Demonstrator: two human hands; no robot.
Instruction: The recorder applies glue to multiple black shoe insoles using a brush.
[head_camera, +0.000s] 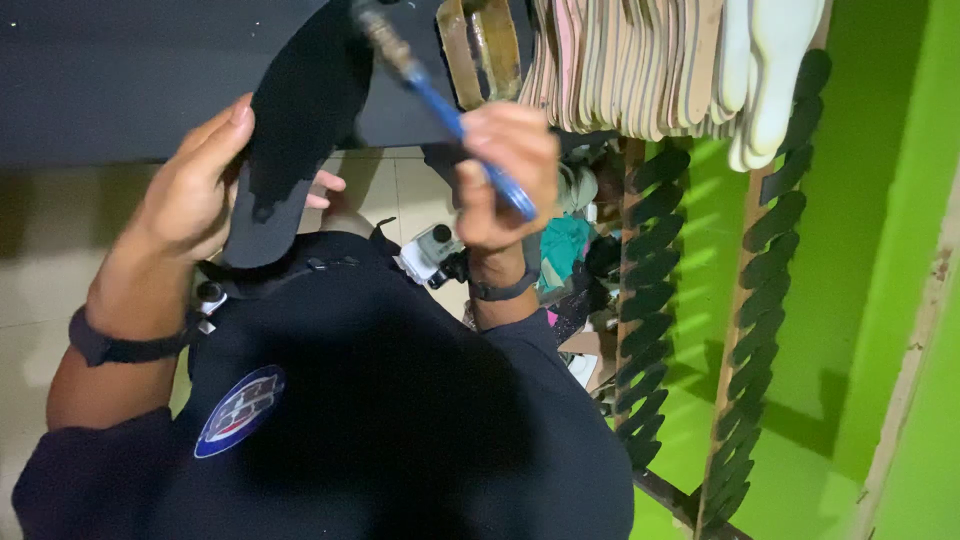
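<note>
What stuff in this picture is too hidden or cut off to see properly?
Head view:
- Tool in the right hand: its blue handle shows, but its blurred tip runs off the top edge.
- Black sole-shaped piece in the left hand: its top blends into the dark board behind.
- Stacked sole cutouts: tops cut off by the top edge.

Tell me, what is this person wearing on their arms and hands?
Both hands are bare, no gloves. The left hand has a dark band around the wrist. The right hand has a dark grey wristband. Dark navy sleeves are pushed up, leaving the forearms uncovered. No rings or markings are visible.
</note>
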